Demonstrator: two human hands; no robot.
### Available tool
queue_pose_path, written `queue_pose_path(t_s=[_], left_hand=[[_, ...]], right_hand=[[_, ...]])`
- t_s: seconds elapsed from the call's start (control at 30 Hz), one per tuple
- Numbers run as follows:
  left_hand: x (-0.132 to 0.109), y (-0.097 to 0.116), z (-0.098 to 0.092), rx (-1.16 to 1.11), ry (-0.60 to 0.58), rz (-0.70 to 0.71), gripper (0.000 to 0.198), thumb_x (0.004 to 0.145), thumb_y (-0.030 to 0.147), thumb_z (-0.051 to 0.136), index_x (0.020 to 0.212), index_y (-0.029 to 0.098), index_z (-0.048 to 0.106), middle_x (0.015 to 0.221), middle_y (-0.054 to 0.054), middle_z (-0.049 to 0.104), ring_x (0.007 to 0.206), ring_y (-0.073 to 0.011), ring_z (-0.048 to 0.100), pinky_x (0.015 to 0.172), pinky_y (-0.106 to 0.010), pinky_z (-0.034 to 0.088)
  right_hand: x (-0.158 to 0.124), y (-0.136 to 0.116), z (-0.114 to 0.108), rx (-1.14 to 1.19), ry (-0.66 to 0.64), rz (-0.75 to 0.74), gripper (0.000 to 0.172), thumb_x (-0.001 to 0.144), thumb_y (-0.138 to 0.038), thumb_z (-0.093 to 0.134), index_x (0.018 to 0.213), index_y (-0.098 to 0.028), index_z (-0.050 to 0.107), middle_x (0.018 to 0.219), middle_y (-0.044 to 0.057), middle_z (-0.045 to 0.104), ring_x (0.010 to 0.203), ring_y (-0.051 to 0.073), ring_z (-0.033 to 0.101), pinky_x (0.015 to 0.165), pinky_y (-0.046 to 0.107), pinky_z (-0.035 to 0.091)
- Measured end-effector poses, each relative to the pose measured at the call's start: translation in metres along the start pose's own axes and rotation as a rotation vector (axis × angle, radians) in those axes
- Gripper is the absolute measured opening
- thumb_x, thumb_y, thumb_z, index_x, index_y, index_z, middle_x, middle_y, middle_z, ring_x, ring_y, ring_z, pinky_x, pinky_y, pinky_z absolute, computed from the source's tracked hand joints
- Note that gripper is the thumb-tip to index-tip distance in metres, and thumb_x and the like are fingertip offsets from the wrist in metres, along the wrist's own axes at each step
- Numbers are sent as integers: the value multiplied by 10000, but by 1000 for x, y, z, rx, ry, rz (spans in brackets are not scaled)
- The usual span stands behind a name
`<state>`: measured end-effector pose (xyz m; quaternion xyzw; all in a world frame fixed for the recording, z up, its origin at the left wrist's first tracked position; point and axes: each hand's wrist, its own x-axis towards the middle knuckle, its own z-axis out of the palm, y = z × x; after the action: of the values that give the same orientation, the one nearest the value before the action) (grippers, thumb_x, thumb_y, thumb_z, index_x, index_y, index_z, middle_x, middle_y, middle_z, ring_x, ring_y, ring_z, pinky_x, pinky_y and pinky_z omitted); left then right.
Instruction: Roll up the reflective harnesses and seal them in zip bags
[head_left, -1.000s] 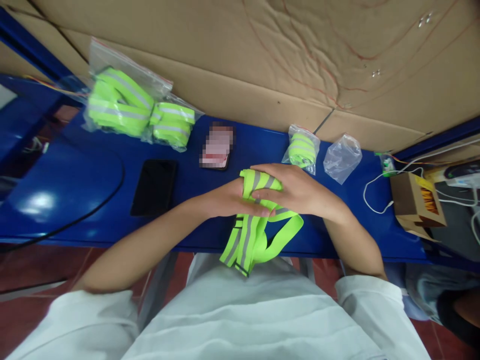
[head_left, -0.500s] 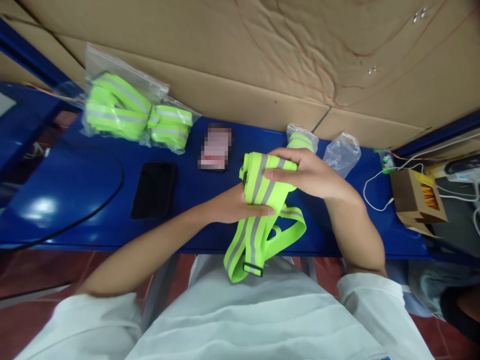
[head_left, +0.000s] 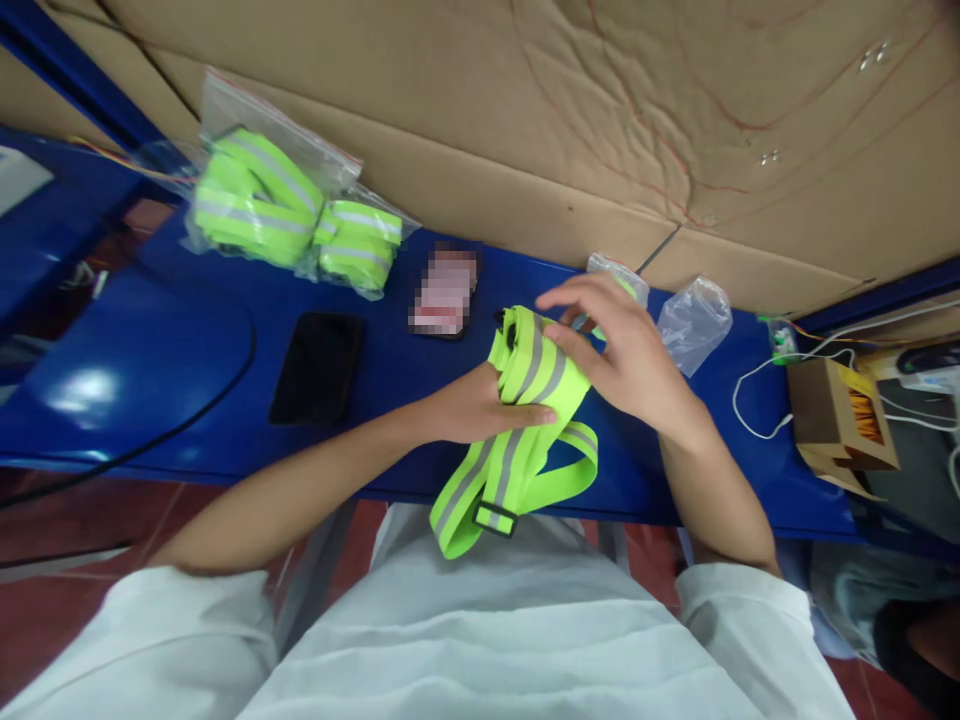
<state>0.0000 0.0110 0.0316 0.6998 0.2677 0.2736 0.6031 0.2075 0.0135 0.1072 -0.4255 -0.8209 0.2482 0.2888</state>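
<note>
My left hand (head_left: pixel 466 404) is closed around a partly rolled neon-yellow reflective strap (head_left: pixel 534 372), its thumb lying across the front of the roll. A loose loop and a black slide buckle (head_left: pixel 495 518) dangle from the roll past the table's front edge. My right hand (head_left: pixel 628 352) arches over the roll's upper right side, fingers apart. The tip of its thumb is at the strap's edge; whether it touches cannot be made out. Just behind this hand, a bagged strap (head_left: pixel 624 276) is mostly hidden.
Two clear bags of neon straps (head_left: pixel 259 195) lie at the back left of the blue table (head_left: pixel 187 330). A black phone (head_left: pixel 316 368) and a phone with a blurred screen (head_left: pixel 446 290) rest nearby. Rightward are a clear plastic bag (head_left: pixel 696 322), a white cable (head_left: pixel 739 400) and a cardboard box (head_left: pixel 829 405).
My right hand has loosened from the strap roll and lifted slightly to the right, its fingers spreading. My left hand keeps its hold. The view has shifted a little.
</note>
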Motion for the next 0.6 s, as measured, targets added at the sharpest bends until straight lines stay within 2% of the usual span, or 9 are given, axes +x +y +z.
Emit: queue_pose_path(t_s=[0.1, 0.17, 0.2, 0.3, 0.37, 0.43, 0.5, 0.6], left_hand=[[2, 1, -4, -15, 0, 28, 501, 866, 435, 766, 1245, 126, 656, 1230, -104, 725, 1136, -275, 682, 996, -378, 577], [3, 1, -6, -8, -27, 51, 589, 835, 407, 801, 1324, 128, 624, 1318, -120, 693, 1222, -294, 654, 1048, -391, 558], [3, 0, -6, 9, -43, 48, 623, 815, 396, 821, 1341, 129, 618, 1343, -125, 683, 1260, -307, 638, 1079, -405, 543], [5, -2, -5, 36, -8, 0, 636, 765, 382, 867, 1311, 140, 648, 1386, -128, 668, 1357, -344, 581, 1174, -457, 475], [5, -2, -3, -66, 59, -68, 654, 729, 377, 899, 1296, 153, 663, 1387, -120, 674, 1364, -351, 582, 1181, -475, 471], [6, -1, 0, -235, 94, -180, 649, 691, 374, 932, 1250, 153, 687, 1284, -113, 730, 1251, -341, 664, 1101, -475, 537], [6, 1, 1, -394, 71, -284, 600, 675, 372, 949, 1176, 140, 713, 1127, -103, 778, 1072, -314, 741, 981, -453, 602], [4, 6, 2, -474, 7, -309, 508, 679, 349, 954, 1079, 121, 737, 977, -93, 799, 916, -272, 772, 884, -406, 635]], right_hand=[[-4, 0, 4, -106, -212, -114, 546, 1027, -541, 559, 1446, -191, 567, 1453, 162, 593, 1363, 326, 551, 1153, 513, 461], [-4, 4, 8, -124, -260, -126, 748, 948, -608, 660, 1528, -170, 483, 1525, 192, 521, 1420, 360, 500, 1174, 535, 447], [-3, 6, 11, -121, -262, -123, 786, 924, -604, 694, 1535, -162, 473, 1515, 198, 524, 1408, 362, 511, 1165, 528, 458], [1, 13, 16, -101, -240, -103, 676, 928, -514, 729, 1477, -168, 541, 1397, 172, 608, 1287, 329, 606, 1091, 477, 519], [3, 14, 17, -112, -190, -81, 576, 923, -465, 748, 1407, -186, 606, 1328, 151, 654, 1217, 320, 645, 1039, 463, 540], [5, 13, 16, -109, -120, -56, 464, 931, -430, 743, 1321, -193, 660, 1271, 129, 698, 1160, 309, 672, 1000, 445, 543], [6, 11, 14, -52, -52, -19, 384, 934, -420, 741, 1239, -193, 693, 1210, 97, 735, 1091, 282, 696, 953, 402, 542], [7, 8, 10, 120, 8, 67, 358, 900, -451, 770, 1134, -185, 718, 1111, 51, 759, 986, 229, 703, 872, 331, 533]])
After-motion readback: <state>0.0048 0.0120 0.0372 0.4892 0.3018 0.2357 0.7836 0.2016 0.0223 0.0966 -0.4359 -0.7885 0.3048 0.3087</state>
